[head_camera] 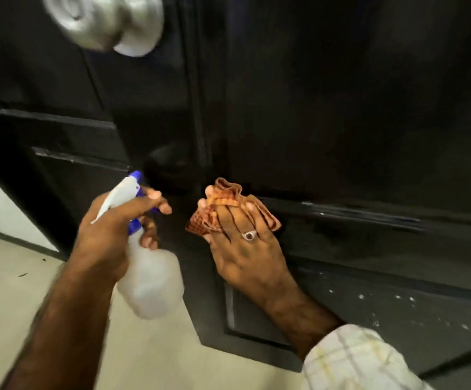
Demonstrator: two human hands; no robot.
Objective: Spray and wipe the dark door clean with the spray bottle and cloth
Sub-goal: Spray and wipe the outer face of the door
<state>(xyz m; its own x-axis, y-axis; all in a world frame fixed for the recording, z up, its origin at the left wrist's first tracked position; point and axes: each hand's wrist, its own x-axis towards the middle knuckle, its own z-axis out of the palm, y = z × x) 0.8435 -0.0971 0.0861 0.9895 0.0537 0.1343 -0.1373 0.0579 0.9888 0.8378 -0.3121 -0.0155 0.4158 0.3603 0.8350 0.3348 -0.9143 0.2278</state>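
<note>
Both hands engaged. Left hand (116, 229) grips the translucent blue-nozzled spray bottle (147, 277), lower centre of frame; right hand (245, 243) presses the crumpled orange checked cloth (228, 209) flat-fingered against the dark panelled door (341, 108). Wiping appears under way; white specks at lower right likely need attention next.
</note>
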